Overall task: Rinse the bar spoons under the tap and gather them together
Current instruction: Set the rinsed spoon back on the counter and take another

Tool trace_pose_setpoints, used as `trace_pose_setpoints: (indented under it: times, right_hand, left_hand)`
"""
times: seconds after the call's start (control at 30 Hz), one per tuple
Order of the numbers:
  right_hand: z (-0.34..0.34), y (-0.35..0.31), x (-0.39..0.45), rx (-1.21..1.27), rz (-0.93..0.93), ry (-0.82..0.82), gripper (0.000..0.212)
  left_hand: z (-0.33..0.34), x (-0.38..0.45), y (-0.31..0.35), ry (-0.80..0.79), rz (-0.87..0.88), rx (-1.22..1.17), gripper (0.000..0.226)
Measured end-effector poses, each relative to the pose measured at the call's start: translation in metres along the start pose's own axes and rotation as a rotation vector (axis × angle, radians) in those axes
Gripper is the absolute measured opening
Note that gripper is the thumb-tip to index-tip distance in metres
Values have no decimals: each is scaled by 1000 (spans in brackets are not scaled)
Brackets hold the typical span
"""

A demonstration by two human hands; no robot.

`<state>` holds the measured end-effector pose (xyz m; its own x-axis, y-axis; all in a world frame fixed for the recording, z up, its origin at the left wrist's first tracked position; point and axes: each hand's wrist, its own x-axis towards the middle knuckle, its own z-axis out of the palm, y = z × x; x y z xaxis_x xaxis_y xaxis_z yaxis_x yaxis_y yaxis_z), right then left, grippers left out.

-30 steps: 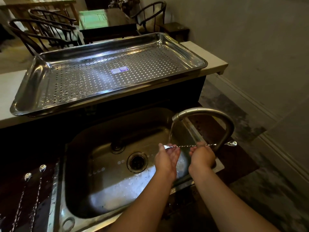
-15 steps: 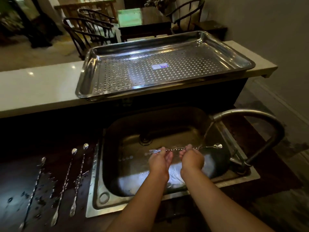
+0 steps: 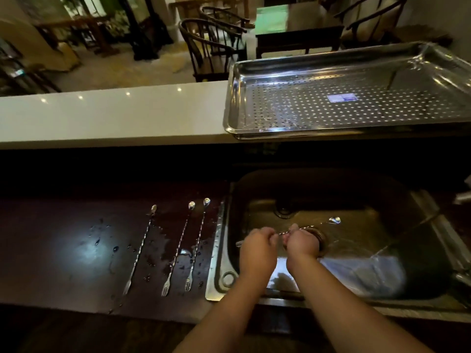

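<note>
Both hands hold one twisted bar spoon (image 3: 334, 220) level over the steel sink (image 3: 224, 250). My left hand (image 3: 257, 242) grips it near the fork end, which pokes out to the left. My right hand (image 3: 302, 242) grips the middle of the stem, and the bowl end sticks out to the right. Three more bar spoons lie side by side on the wet dark counter left of the sink: one (image 3: 140, 248) apart at the left, two (image 3: 178, 248) (image 3: 197, 244) close together, bowls away from me and fork ends toward me.
The tap (image 3: 462, 197) is almost out of view at the right edge. A large perforated steel tray (image 3: 356, 108) sits on the pale raised ledge (image 3: 114, 115) behind the sink. Chairs and tables stand in the room beyond. Water drops spot the dark counter (image 3: 76, 250).
The view has swung left, so the sink and tap slid right and the spoons on the counter came into full sight. My hands with the spoon have moved away from the water stream toward the sink's left side.
</note>
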<state>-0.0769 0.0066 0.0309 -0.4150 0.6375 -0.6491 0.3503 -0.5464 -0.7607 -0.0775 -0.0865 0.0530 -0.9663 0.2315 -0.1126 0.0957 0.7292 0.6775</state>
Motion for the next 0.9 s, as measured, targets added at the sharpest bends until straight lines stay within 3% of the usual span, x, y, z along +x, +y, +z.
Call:
trace_pose_setpoints:
  times: [0.1,0.27,0.5,0.7,0.9]
  right_hand:
    - [22,6,-11,-97,-11,-46,33]
    - [57,16,-34,-202,-51,-170,29]
    - [110,41,-62,-357,-163,-308,29]
    - [163,76,-89,-569,-272,-397,16]
    - [207,104,-108,-861,-404,-440,30]
  left_hand:
    - [-19,7,-20,6,112,247,24]
    - [-47,15,-55,-47,58,418,21]
    - [-88,14,-99,-34,-23,393,23]
    - [-124,7,-152,20,-135,364,23]
    - [-149,0,-194,49,-250,335,24]
